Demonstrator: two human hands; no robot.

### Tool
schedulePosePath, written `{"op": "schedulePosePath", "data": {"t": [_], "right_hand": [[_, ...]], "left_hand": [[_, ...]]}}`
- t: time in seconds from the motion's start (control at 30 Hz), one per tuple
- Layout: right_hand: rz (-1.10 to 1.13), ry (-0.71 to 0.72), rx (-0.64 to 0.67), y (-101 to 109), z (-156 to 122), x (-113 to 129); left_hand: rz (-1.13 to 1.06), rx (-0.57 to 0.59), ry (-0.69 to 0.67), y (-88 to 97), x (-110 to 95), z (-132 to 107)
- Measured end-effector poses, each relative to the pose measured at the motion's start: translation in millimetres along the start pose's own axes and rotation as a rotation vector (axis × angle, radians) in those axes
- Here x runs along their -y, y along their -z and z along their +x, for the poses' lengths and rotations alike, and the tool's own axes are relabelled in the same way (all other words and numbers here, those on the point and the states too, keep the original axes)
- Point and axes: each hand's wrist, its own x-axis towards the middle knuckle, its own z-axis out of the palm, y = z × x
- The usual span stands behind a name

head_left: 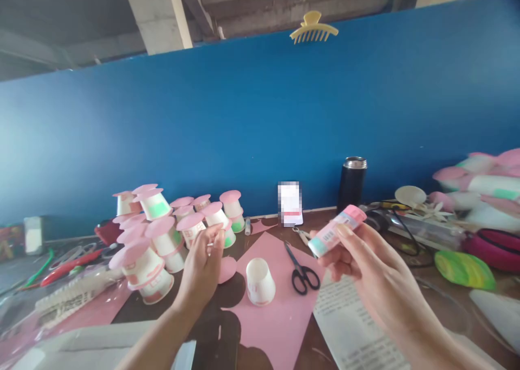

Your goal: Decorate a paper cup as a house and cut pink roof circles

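Observation:
My right hand (365, 267) is closed round a pink and white glue stick (335, 229), held tilted above the table with its pink end up to the right. My left hand (203, 270) is raised with its back to me, fingers curled together beside a pink paper disc (226, 270); what its fingertips pinch is hidden. Between the hands an upturned white paper cup (260, 281) stands on a pink paper sheet (276, 310). Black scissors (300, 272) lie on that sheet to the right of the cup.
A heap of upturned cups with pink disc tops (162, 229) fills the left. A black flask (351, 183) stands by the blue partition (260, 131). A printed sheet (349, 326) lies under my right hand. Pink cut-outs and clutter (479, 196) crowd the right; tools lie far left.

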Motion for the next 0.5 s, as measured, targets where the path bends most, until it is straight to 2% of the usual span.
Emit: {"op": "schedulePosePath", "data": {"t": [0.1, 0.2, 0.27, 0.33, 0.43, 0.5], "right_hand": [[0.053, 0.021, -0.026, -5.6, 2.6, 1.7], [0.123, 0.054, -0.034, -13.5, 5.6, 6.0], [0.155, 0.068, -0.02, -19.6, 7.0, 10.3], [0.174, 0.083, -0.011, -25.1, 8.1, 14.6], [0.189, 0.104, 0.004, -31.4, 10.1, 18.4], [0.205, 0.102, 0.005, -34.4, 12.0, 17.8]], "left_hand": [[0.169, -0.071, -0.263, 15.6, 22.0, -5.2], [0.221, -0.158, -0.321, 11.8, 55.7, -21.0], [0.212, -0.226, -0.291, 4.3, 73.0, -30.8], [0.187, -0.277, -0.231, -1.8, 81.2, -37.6], [0.141, -0.336, -0.113, -5.4, 79.9, -43.7], [0.106, -0.335, -0.055, -7.2, 75.6, -48.2]]}}
